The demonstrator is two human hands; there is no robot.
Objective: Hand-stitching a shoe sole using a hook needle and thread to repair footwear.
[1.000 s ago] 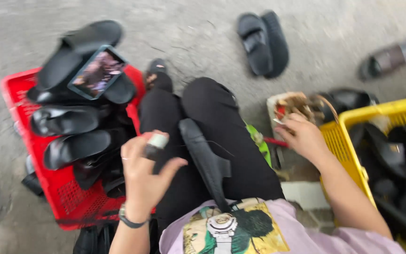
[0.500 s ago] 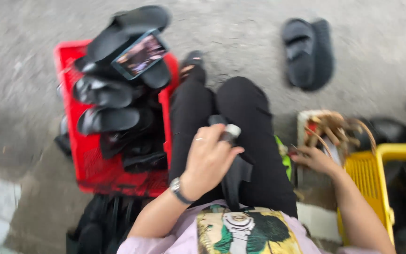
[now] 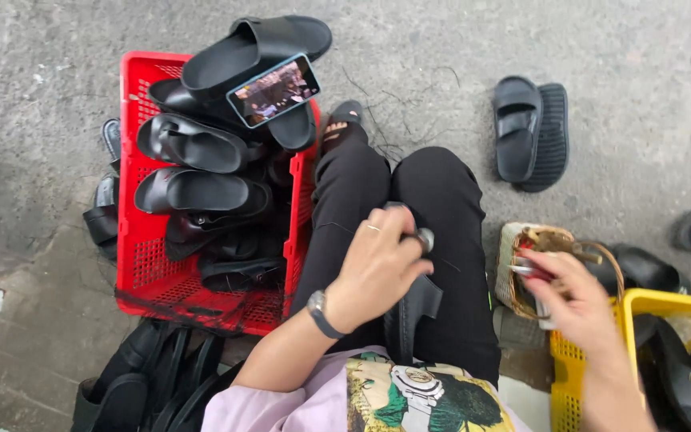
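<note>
fingers point(image 3: 389, 226) of my left hand point(image 3: 373, 268) are curled tight round a small metal-tipped tool point(image 3: 424, 238), pressed to the black slipper point(image 3: 413, 308) lying on my lap. right hand point(image 3: 573, 300) w/ fingers pinched on smth small & red, can't tell what, at the woven basket point(image 3: 513, 256) just right of the slipper. red crate point(image 3: 153, 272) of black slippers sits left of it, a phone point(image 3: 273, 90) propped on top. yellow crate point(image 3: 665, 304) far right of it.

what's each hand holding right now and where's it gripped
Left hand grips a small metal-tipped tool around its body, over a black sandal. Right hand reaches into a small basket; its grip is unclear.
</note>
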